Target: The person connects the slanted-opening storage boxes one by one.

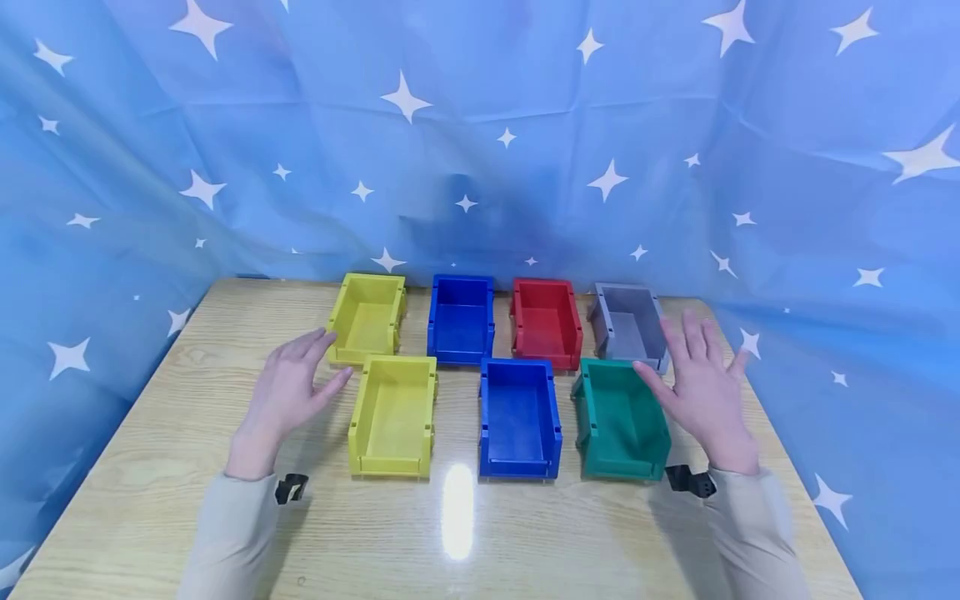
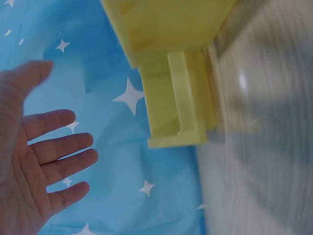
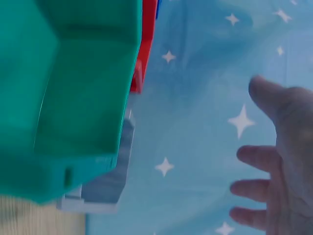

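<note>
My left hand (image 1: pixel 288 387) is held with fingers extended and holds nothing, at the left of the two yellow bins. Its fingertips overlap the edge of the back yellow bin (image 1: pixel 366 321) in the head view; the front yellow bin (image 1: pixel 393 417) lies to its right. My right hand (image 1: pixel 701 387), fingers spread and palm bare, is over the right side. There its thumb overlaps the rim of the green bin (image 1: pixel 624 421), and its fingers come beside the grey bin (image 1: pixel 633 325). Both wrist views show the hands apart from the bins.
Between the hands stand a back blue bin (image 1: pixel 461 321), a red bin (image 1: pixel 547 325) and a front blue bin (image 1: pixel 519 421). All sit on a wooden table (image 1: pixel 300 533). A blue curtain with white stars (image 1: pixel 465 125) hangs behind and at both sides.
</note>
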A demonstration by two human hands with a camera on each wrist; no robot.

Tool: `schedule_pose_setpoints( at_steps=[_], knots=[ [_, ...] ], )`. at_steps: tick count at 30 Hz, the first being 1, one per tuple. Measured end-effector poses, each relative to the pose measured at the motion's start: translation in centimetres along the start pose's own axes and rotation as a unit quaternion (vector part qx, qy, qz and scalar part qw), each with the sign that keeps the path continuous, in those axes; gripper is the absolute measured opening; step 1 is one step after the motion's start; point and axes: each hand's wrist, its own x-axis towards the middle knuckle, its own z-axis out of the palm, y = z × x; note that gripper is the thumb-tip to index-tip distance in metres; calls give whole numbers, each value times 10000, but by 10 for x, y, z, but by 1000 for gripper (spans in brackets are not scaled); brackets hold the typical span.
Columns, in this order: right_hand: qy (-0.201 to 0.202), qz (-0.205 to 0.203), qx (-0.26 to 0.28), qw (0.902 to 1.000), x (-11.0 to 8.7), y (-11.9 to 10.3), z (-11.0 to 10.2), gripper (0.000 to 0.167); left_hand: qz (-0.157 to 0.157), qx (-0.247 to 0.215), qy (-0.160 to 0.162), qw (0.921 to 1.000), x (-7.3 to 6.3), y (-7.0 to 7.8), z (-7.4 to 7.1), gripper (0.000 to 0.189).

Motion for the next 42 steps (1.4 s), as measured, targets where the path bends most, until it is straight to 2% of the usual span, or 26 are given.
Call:
schedule_pose_setpoints(
  at_steps=[2,4,9,13,17,23,26,29,33,39,42],
  knots=[
    [196,-149,73,9997,3,-8,1,68,189,-190,124,9996,-2,-1,5,51],
    [459,-368,162,9981,6,-17,4,62,216,-337,97,9992,-4,-1,9,46],
    [1009,-996,648,9878,11,-36,16,52,-50,-619,-309,9976,-8,3,17,44],
    [1024,-1184,1150,9810,12,-53,27,43,-140,-924,-539,9942,-11,5,24,45],
    [723,-1087,1433,9810,11,-71,35,37,-208,-1244,-659,9898,-13,6,30,46],
    [-316,-755,1549,9845,9,-95,46,37,-411,-1562,-675,9846,-16,5,36,41],
    [-655,-660,1532,9838,9,-103,52,37,-451,-1831,-589,9803,-17,4,39,35],
    [-783,-629,1456,9842,9,-109,56,38,-570,-2246,-556,9712,-18,3,42,29],
    [-872,-550,1363,9853,9,-112,59,39,-940,-2718,-593,9559,-19,3,45,25],
    [-1112,-228,1250,9856,10,-114,64,42,-1213,-3128,-664,9397,-21,6,43,30],
    [-1233,-58,1185,9852,9,-115,66,46,-1377,-3404,-706,9274,-22,8,43,34]
  ],
)
